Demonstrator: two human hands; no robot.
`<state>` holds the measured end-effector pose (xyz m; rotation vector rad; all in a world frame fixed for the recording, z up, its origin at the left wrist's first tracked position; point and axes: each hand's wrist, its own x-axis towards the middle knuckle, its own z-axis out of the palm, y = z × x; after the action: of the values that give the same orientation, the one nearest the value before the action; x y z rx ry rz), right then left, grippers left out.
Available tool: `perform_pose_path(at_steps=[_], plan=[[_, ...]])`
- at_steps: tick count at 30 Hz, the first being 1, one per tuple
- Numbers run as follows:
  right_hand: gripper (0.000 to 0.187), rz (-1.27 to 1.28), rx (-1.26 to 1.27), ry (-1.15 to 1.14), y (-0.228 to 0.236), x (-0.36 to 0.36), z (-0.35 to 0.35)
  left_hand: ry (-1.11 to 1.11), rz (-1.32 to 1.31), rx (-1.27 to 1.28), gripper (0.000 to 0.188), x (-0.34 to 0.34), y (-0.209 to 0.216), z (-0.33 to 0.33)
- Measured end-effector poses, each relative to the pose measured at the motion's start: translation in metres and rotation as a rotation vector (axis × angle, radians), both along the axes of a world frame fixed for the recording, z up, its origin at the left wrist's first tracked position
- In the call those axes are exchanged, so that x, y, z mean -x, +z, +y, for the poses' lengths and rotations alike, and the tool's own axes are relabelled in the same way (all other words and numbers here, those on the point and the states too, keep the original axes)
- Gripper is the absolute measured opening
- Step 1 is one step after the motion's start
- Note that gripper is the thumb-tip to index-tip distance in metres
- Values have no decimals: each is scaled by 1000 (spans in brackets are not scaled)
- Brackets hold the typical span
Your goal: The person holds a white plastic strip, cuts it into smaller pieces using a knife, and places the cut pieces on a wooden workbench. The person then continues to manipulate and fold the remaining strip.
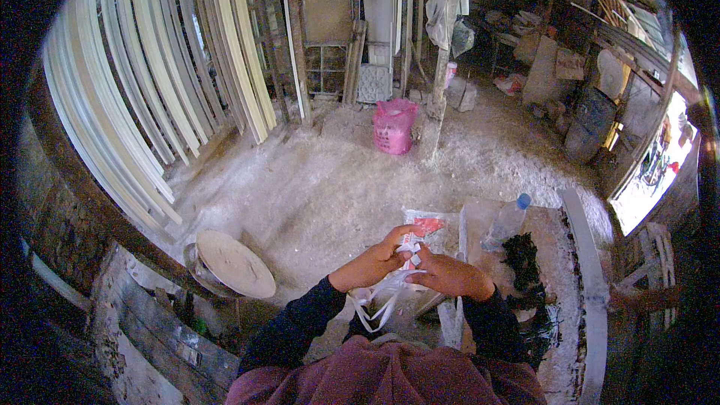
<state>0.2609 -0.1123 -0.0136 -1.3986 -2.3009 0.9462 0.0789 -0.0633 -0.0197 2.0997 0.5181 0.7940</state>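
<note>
In front of my chest, my left hand [375,261] and my right hand [452,274] meet, thumbs and fingers pinched close together. Between them is a crumpled white plastic bag [388,289], whose thin handle loops hang down toward my lap. Small white bits show at the fingertips; I cannot make out whether they are part of the bag. Just beyond the fingers lies a red and white printed sheet or packet [430,225], partly covered by my hands.
A clear bottle with a blue cap [507,225] lies on the board at right, beside a dark tangled bundle [522,261]. A round-topped pail [235,264] stands at left. Farther off are a pink sack [394,127], a post [442,75] and long leaning strips [142,67].
</note>
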Motion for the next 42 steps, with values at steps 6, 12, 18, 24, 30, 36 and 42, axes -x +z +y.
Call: perform_pose_path(at_steps=[6, 12, 18, 24, 30, 36, 42], plan=[[55, 378, 360, -109, 5, -2, 0, -117, 32, 372, 62, 7, 5, -4], [39, 688, 420, -253, -4, -2, -5, 10, -63, 91, 61, 2, 2, -4], [24, 626, 174, -222, -11, -14, -17, 236, -218, 680, 40, 14, 9, -2], [28, 577, 35, -290, -12, -17, -24, 480, -575, 698, 22, 35, 7, 13], [35, 553, 27, -382, -24, -36, -38, 566, -818, 495, 19, 65, 16, 19], [40, 196, -229, -111, -32, -45, -45, 472, -736, 528, 25, 61, 23, -4], [31, 254, -207, -230, -7, -21, -49, 260, -753, 636, 44, 46, 20, -18]])
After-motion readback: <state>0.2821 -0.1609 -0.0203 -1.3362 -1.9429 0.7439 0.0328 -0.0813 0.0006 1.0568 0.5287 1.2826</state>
